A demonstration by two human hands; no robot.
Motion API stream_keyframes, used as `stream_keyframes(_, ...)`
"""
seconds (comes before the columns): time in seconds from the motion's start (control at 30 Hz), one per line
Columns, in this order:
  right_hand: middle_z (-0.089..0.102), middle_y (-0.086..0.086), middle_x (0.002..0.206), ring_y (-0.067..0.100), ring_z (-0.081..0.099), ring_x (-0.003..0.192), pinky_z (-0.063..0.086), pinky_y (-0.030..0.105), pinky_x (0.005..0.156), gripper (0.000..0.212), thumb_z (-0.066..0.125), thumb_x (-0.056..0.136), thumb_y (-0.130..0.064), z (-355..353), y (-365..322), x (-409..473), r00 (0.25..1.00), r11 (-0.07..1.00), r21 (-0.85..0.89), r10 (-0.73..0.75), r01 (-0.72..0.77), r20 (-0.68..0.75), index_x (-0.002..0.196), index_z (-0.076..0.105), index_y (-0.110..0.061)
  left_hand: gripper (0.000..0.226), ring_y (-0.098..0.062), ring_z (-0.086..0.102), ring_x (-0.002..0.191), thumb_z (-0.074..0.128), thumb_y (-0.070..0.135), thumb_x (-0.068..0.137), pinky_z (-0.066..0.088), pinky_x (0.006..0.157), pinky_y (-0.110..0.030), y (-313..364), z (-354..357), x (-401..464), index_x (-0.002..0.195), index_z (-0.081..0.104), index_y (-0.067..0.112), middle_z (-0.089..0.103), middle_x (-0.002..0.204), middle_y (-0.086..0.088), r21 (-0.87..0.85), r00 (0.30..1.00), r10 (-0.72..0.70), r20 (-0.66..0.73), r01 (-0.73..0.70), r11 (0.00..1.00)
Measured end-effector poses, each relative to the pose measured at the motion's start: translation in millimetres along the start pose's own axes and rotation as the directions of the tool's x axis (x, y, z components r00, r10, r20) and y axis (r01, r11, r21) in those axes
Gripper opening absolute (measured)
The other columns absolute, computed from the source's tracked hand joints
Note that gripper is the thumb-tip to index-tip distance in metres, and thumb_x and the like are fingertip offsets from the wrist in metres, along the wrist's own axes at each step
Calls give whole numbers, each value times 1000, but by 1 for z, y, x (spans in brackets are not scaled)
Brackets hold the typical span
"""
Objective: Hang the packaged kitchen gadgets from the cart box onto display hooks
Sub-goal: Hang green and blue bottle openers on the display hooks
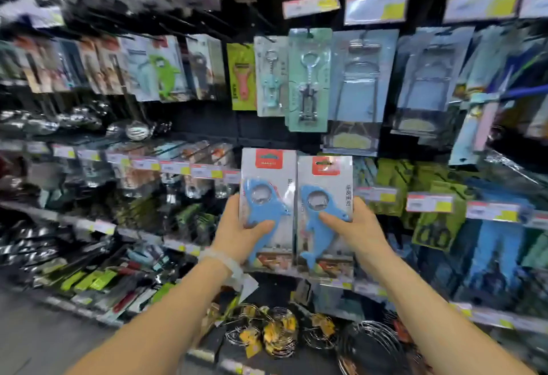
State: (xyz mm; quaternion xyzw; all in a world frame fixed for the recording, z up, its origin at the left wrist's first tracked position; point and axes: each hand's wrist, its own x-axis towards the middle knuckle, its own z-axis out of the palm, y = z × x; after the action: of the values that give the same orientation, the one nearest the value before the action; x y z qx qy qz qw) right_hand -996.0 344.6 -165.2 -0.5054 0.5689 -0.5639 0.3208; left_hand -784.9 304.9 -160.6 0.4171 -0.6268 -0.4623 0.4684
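Two packaged blue dolphin-shaped bottle openers are held upright side by side in front of the shelving. My left hand [240,230] grips the left package [268,178] by its lower left edge, thumb across the blue dolphin. My right hand [354,226] grips the right package [324,187] by its right edge, thumb on the front. Each card has a red header with a hang slot at the top. Matching green and pale blue dolphin openers [161,73] hang on hooks at the upper left. The cart box is not in view.
Display hooks carry corkscrews [308,83], a peeler [241,78] and tongs [360,83] straight above the packages. Price-label rails [430,202] run along the shelves. Wire baskets with yellow tags [278,333] lie on the low shelf beneath my arms. Floor shows at lower left.
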Motion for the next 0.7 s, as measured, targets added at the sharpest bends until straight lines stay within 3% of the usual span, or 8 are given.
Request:
stream_keyframes(0.07, 65, 3, 110, 14, 64, 97, 54, 27, 78, 39, 69, 82, -12, 45, -11, 15, 997, 1000, -8, -22, 22, 69, 117, 53, -10, 49, -22, 59, 108, 69, 6, 80, 54, 80, -28, 1, -44, -1, 117, 43, 23, 56, 119, -4, 16, 996, 26, -85, -25, 1000)
stream_keyframes(0.17, 65, 3, 109, 11, 63, 93, 55, 21, 72, 40, 70, 81, -9, 108, -26, 36, 987, 999, 14, -50, 48, 155, 117, 52, -8, 47, -20, 57, 108, 68, 10, 82, 52, 86, -35, -4, -104, -2, 114, 43, 32, 55, 120, 0, 35, 981, 50, -185, -44, 998)
stream_keyframes(0.23, 63, 4, 109, 15, 62, 94, 53, 22, 72, 38, 70, 80, -5, 148, -34, 49, 977, 996, 11, -87, 86, 193, 112, 52, -11, 45, -18, 56, 107, 68, 11, 82, 52, 84, -31, -9, -139, 2, 106, 42, 39, 54, 116, 5, 52, 967, 57, -246, -46, 998)
stream_keyframes(0.33, 62, 7, 112, 19, 60, 98, 53, 20, 74, 37, 69, 80, -4, 201, -44, 75, 962, 991, 29, -135, 132, 236, 112, 51, -12, 42, -22, 57, 107, 68, 8, 82, 50, 76, -22, -15, -186, 21, 110, 44, 29, 55, 113, 2, 58, 944, 53, -327, -36, 998)
stream_keyframes(0.37, 62, 7, 114, 20, 60, 100, 53, 27, 79, 37, 70, 81, -8, 216, -48, 85, 958, 990, 34, -143, 139, 249, 113, 51, -12, 45, -22, 56, 109, 67, 8, 82, 50, 78, -24, -14, -201, 31, 117, 44, 23, 55, 116, 0, 56, 937, 47, -345, -29, 998)
stream_keyframes(0.43, 61, 5, 114, 20, 60, 101, 50, 36, 84, 38, 69, 82, -13, 245, -57, 109, 945, 985, 49, -175, 168, 276, 115, 51, -14, 57, -20, 55, 113, 67, 10, 82, 49, 87, -31, -11, -230, 57, 131, 38, 18, 53, 124, 1, 75, 934, 59, -351, -35, 997)
stream_keyframes(0.6, 59, 6, 112, 22, 59, 101, 50, 39, 86, 32, 68, 83, -15, 305, -92, 173, 940, 978, 67, -208, 198, 269, 109, 49, -16, 63, -25, 54, 118, 70, 14, 80, 49, 95, -45, 2, -297, 128, 133, 38, 17, 52, 130, -2, 120, 933, 109, -342, -72, 990)
stream_keyframes(0.7, 59, 12, 112, 26, 59, 99, 48, 43, 86, 33, 69, 82, -14, 335, -109, 207, 945, 974, 66, -226, 217, 235, 107, 48, -8, 60, -19, 52, 117, 69, 13, 80, 48, 95, -37, 3, -327, 162, 131, 38, 22, 50, 129, 4, 91, 930, 132, -343, -107, 990)
